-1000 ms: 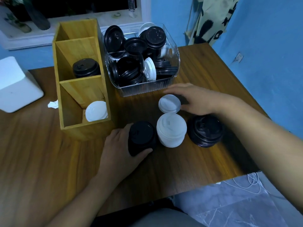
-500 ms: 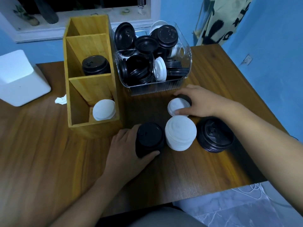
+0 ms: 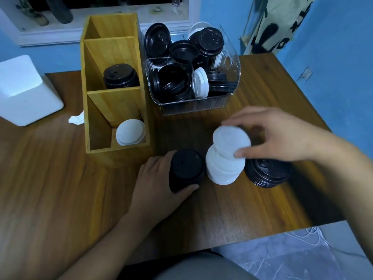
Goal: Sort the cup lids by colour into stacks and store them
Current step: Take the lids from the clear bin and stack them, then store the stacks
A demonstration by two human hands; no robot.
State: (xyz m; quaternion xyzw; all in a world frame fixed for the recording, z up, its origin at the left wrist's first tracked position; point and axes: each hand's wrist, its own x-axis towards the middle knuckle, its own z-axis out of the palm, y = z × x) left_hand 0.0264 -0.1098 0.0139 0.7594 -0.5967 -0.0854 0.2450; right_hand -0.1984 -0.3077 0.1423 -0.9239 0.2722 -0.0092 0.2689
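One white lid (image 3: 230,140) pinched in right hand (image 3: 282,134), poised over white stack (image 3: 224,170); left hand (image 3: 159,184) grips black stack (image 3: 186,164); next, seat it squarely.

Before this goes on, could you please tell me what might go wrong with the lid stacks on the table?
1. The right hand pinches a white lid over the white stack, off-centre; set down so, it could slide off.
2. The white stack stands close between the black stack in the left hand and a second black stack; a nudge may topple one.
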